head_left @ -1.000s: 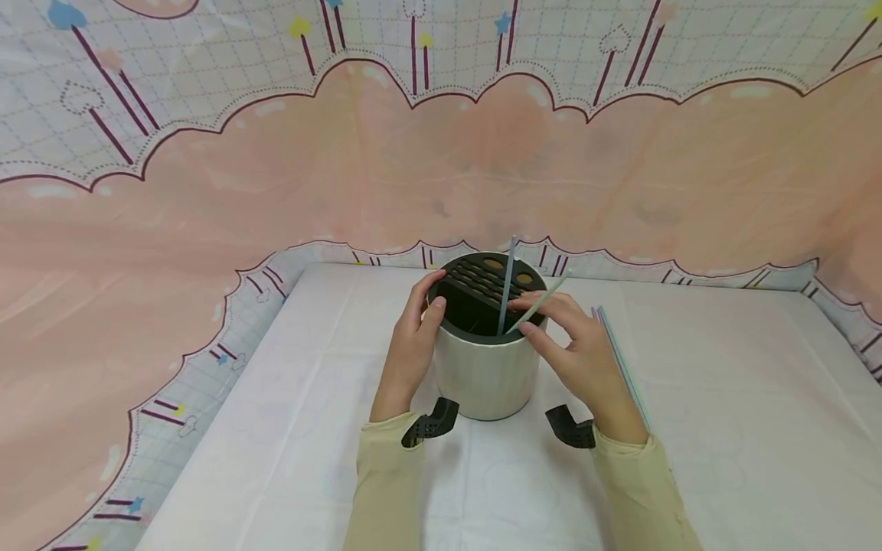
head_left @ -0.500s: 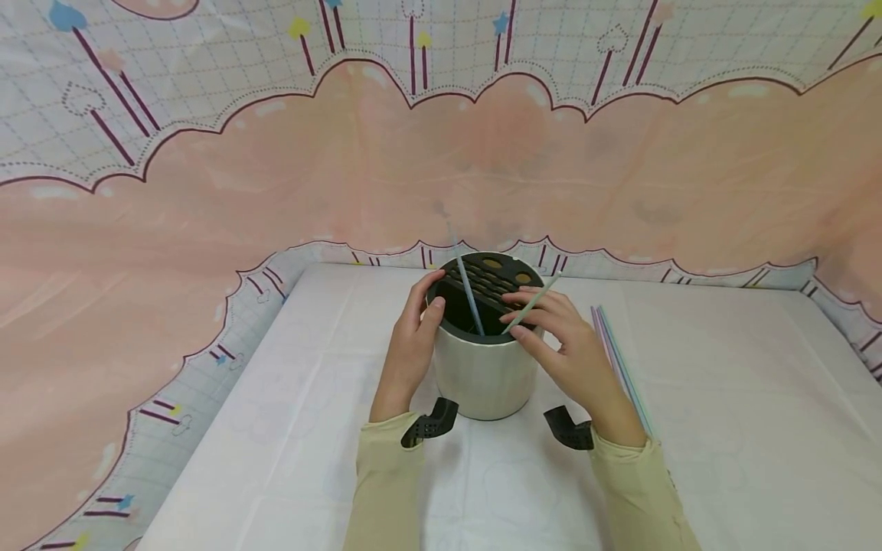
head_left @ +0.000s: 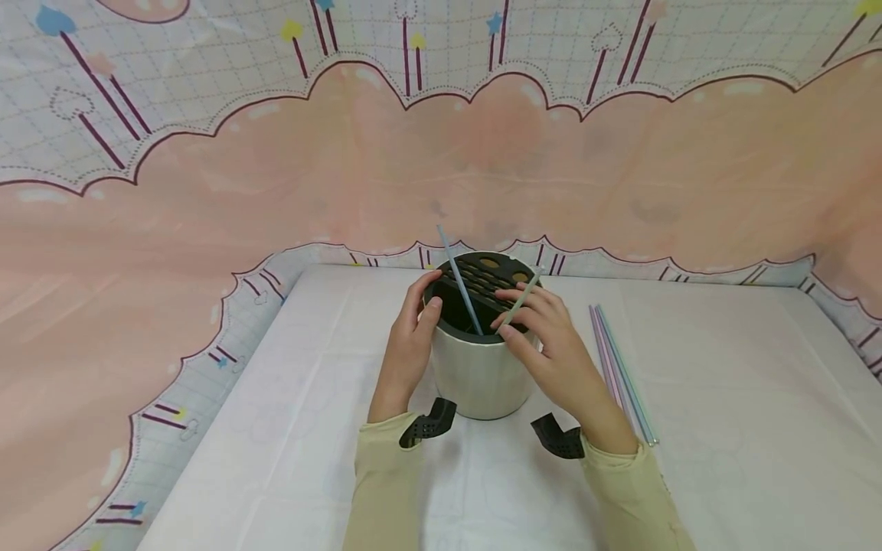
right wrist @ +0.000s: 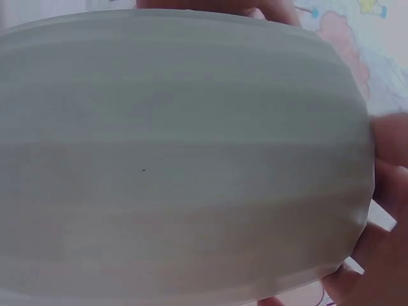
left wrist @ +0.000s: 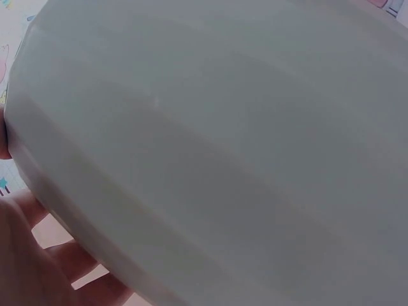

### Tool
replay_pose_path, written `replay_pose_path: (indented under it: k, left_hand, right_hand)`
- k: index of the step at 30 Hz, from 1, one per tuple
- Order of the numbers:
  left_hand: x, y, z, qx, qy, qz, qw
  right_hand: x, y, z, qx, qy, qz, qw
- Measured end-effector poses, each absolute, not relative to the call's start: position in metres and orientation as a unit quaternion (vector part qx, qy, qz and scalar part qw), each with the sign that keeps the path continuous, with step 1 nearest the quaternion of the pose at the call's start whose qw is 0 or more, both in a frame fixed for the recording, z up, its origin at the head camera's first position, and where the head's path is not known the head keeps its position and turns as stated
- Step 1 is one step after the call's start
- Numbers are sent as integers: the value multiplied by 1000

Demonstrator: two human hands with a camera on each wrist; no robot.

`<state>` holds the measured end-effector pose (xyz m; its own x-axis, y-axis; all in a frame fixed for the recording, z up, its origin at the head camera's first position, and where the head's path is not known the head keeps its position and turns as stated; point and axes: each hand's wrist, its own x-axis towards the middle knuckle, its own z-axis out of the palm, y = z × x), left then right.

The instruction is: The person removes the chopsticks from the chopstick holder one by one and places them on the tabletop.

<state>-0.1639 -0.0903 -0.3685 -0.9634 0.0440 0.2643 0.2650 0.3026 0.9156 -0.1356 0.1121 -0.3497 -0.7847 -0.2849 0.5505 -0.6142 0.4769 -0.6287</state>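
A round white holder (head_left: 482, 379) stands upright on the table, topped by a black slotted insert (head_left: 506, 264) with a large dark opening at its near side. My left hand (head_left: 405, 348) grips its left side, thumb and fingers at the rim. A thin blue straw-like stick (head_left: 458, 279) rises from the opening, leaning left. My right hand (head_left: 554, 340) pinches a pale green straw-like stick (head_left: 521, 298) at the right of the opening; this stick tilts right and its lower end is hidden. Both wrist views are mostly filled by the holder's faceted wall (left wrist: 204, 153).
Several thin pink, purple and blue-green sticks (head_left: 623, 375) lie on the white table (head_left: 744, 413), just right of my right forearm. A patterned pink and white cloth (head_left: 441, 176) hangs behind the table.
The blue stick has swung from nearly upright to leaning left. My right hand and the green stick have shifted slightly left. My left hand stays on the holder.
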Motion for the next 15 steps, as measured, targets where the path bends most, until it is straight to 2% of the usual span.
replay_pose_path:
  k: [8, 15]
  left_hand:
    - [-166, -90, -371, -95, -802, -581, 101]
    - [-168, -88, -372, -91, -801, -583, 101]
  right_hand:
    - [-130, 114, -340, 203, -759, 578, 221]
    - [-122, 118, -325, 250, -657, 655, 275]
